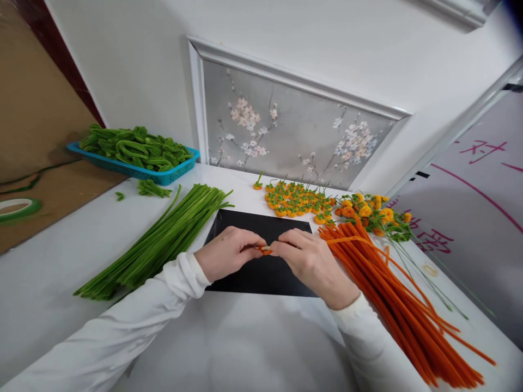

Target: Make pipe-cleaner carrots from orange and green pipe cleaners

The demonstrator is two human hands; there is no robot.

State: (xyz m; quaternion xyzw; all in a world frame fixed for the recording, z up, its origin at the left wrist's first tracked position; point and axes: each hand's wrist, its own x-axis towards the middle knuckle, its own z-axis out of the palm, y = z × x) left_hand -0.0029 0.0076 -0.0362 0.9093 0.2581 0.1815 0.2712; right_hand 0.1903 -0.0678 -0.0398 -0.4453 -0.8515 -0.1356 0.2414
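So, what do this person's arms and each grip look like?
The left grip and right grip are ordinary five-fingered human hands, with no gloves. Long, plain white sleeves cover the arms, creased along the left forearm and ending in white cuffs. No cables or printed markings show.

Before us on the table, a board lies between a bundle of stems at left and a second bundle at right. Behind the board we see small flowers; farther left, a basket holds loops.
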